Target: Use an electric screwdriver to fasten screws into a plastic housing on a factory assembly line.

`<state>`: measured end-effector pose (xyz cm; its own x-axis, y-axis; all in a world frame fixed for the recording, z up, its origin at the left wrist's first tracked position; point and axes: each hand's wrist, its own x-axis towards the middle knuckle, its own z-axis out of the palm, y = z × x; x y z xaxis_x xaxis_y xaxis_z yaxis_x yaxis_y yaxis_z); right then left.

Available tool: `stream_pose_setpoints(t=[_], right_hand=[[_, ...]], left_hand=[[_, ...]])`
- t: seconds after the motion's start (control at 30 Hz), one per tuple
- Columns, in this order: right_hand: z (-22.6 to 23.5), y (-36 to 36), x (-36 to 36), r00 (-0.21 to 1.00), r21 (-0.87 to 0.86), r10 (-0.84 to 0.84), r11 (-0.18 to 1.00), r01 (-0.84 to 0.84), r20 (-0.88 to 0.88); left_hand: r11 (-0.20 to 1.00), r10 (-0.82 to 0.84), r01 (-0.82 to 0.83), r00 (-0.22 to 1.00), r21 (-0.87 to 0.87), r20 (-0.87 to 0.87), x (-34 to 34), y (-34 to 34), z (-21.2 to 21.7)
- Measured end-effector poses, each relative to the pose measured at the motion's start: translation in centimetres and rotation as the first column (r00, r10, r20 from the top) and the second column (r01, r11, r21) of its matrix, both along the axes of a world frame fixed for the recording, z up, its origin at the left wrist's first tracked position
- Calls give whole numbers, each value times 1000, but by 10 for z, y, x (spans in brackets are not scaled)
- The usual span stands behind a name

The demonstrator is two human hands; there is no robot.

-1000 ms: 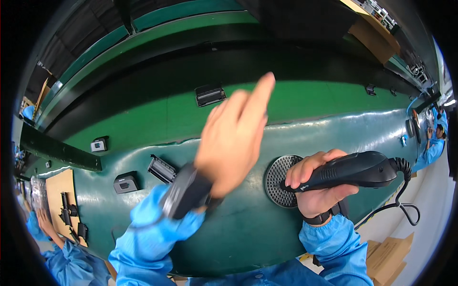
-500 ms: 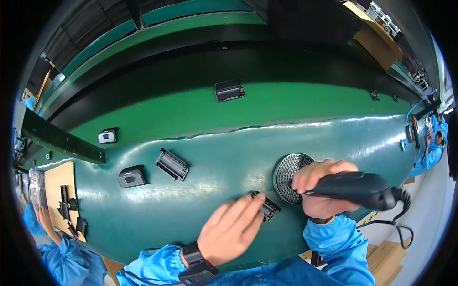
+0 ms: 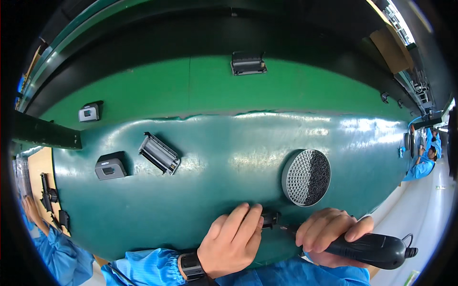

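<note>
My right hand [image 3: 334, 233] is wrapped around a black electric screwdriver [image 3: 377, 250] with a cord at its back end. The screwdriver's tip points left, close by the end of a small black plastic part [image 3: 271, 219]; whether it touches cannot be made out. Against that part on the table rests my left hand [image 3: 233, 240], its fingers closed over it and hiding most of it. Just beyond my right hand stands a round metal dish [image 3: 286, 183] with a dimpled bottom and small black screws heaped in its right half.
On the teal mat lie an open black-and-grey housing [image 3: 160, 153] and a grey cover [image 3: 110, 167]. Another housing [image 3: 249, 64] and a cover [image 3: 88, 112] are on the green strip beyond. A co-worker's hand [image 3: 31, 209] is by a board [image 3: 40, 164] with black parts at left.
My right hand has brought the screwdriver from over the screw dish down toward the black part. My left hand stays on the part. The whole view has shifted somewhat.
</note>
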<state>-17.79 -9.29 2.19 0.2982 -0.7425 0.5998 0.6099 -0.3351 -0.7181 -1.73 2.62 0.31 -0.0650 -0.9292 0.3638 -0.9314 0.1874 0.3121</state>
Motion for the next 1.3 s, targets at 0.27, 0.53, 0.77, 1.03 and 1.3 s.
stream_pose_setpoints(t=[0.27,0.53,0.77,1.03,1.3], right_hand=[[-3,1,0,1000,-36,-1,999,0,-31],[-4,5,3,996,21,-9,1000,11,-85],[-7,3,0,996,-9,26,1000,-27,-88],[-7,1,-7,975,-120,175,974,-192,-136],[7,-33,-15,997,16,-28,1000,27,72]], left_hand=[[999,-26,30,995,43,-96,0,-2,-4],[1000,-14,16,996,19,-87,-1,0,-7],[999,-9,12,998,40,-62,-3,3,-2],[997,-34,39,997,69,-69,0,4,-1],[987,-49,71,988,147,-145,-2,-9,0]])
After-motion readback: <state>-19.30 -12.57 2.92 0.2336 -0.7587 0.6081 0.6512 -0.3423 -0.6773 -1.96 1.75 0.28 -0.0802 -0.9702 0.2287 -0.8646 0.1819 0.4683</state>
